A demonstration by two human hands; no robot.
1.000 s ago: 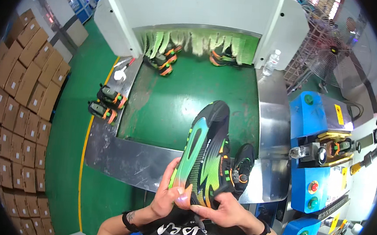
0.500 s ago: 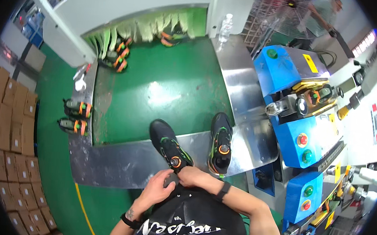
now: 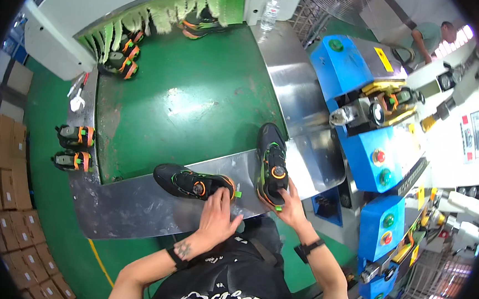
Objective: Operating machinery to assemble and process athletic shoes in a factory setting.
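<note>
Two black shoes with orange and green trim and round dials lie on the metal edge of the bench in front of me. The left shoe (image 3: 184, 182) lies sideways, toe to the left. My left hand (image 3: 218, 221) touches its heel opening with outstretched fingertips, the thumb held apart. The right shoe (image 3: 272, 160) points away from me, its toe over the green surface. My right hand (image 3: 291, 207) is closed round its heel, next to a green pull tab. The fingertips of my right hand are partly hidden by the shoe.
More shoes (image 3: 74, 160) stand on the left metal ledge, and several lie by the fringed tunnel opening (image 3: 160, 19). A clear bottle (image 3: 270, 13) stands at the back. Blue machines (image 3: 374, 164) with buttons line the right. Cartons (image 3: 7, 172) are stacked left; a person (image 3: 430, 39) is far right.
My right hand has moved from the left shoe to the right shoe's heel. The left shoe has turned, its toe now pointing left. My left hand has stayed near its heel, fingers now extended.
</note>
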